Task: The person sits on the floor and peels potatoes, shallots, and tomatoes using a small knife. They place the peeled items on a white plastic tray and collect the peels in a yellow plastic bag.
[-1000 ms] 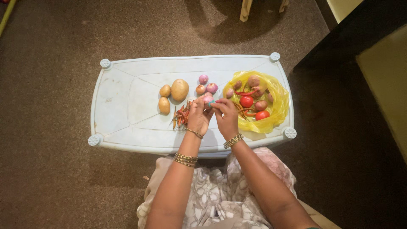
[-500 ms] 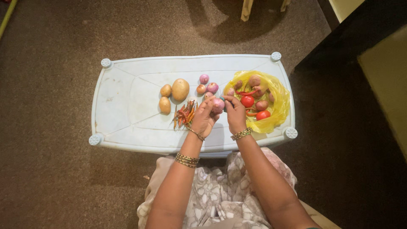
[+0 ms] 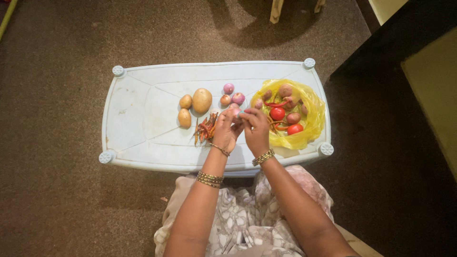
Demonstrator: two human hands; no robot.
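Head view: both hands' fingers [image 3: 236,115] pinching small onion [image 3: 234,112] over desk [image 3: 143,104]; best gripped firmly, skin picked gently

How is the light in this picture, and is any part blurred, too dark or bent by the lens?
Head view: soft light falls on the pale table, no glare; the floor and the right edge go dark; a shadow lies beyond the table. Potatoes and the yellow bag look sharp; both hands, left and right, are slightly soft. The table edges bow a little.
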